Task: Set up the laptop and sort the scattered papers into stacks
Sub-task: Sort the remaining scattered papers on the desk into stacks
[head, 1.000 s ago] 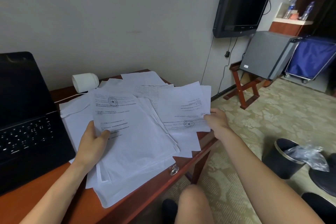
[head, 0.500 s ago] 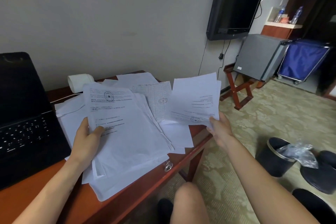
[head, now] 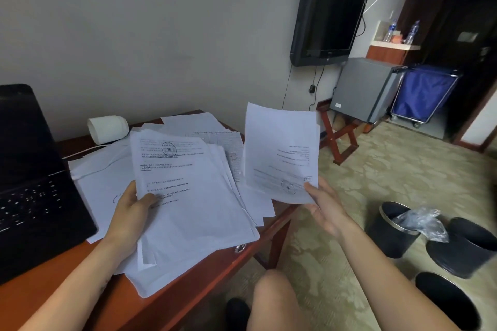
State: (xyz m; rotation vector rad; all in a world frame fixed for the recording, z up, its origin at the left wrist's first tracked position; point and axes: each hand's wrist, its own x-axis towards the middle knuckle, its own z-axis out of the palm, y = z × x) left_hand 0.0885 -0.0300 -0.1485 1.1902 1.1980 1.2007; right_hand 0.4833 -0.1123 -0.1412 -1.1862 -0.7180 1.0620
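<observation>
Left grip: left hand (head: 129,212) is clamping one thick stack of papers (head: 193,196), thumb curled over the top sheet, fingers underneath
Right grip: right hand (head: 326,209) is pinching one raised sheet (head: 279,153) at its lower corner, thumb in front
Spread: loose papers (head: 99,180) are lying across the table (head: 188,285) under the stack
Laptop: one laptop (head: 29,169) is sitting open at the table's left end, touching the loose papers
Edges: the stack is reaching the table's near edge and the raised sheet is hanging past its right end
Room: three black bins (head: 392,226) are standing well apart from the table, with carpet stretching between
</observation>
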